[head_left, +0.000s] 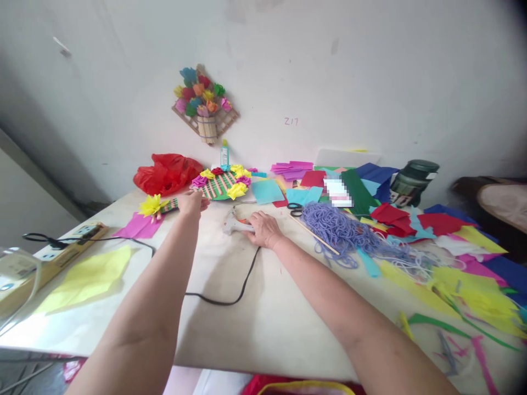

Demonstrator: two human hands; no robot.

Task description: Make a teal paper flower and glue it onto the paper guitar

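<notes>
A fan-shaped craft (224,185) with green and pink woven strips and a rim of paper flowers lies at the back of the table. Its striped handle (169,205) points left and ends in a yellow paper flower (150,205). My left hand (191,203) is closed around the part between handle and body; the fingertips are partly hidden. In my right hand (264,227), the fingers wrap round a grey glue gun (234,226) low over the table, its nozzle end towards the craft. A black cord (247,280) trails below that hand.
Purple yarn (337,219), black-handled scissors (295,209), a wooden stick (315,235) and coloured paper scraps spread over the right side. A red plastic bag (167,173) sits at the back left, a power strip (78,238) at the left edge. A dark jar (414,182) stands back right.
</notes>
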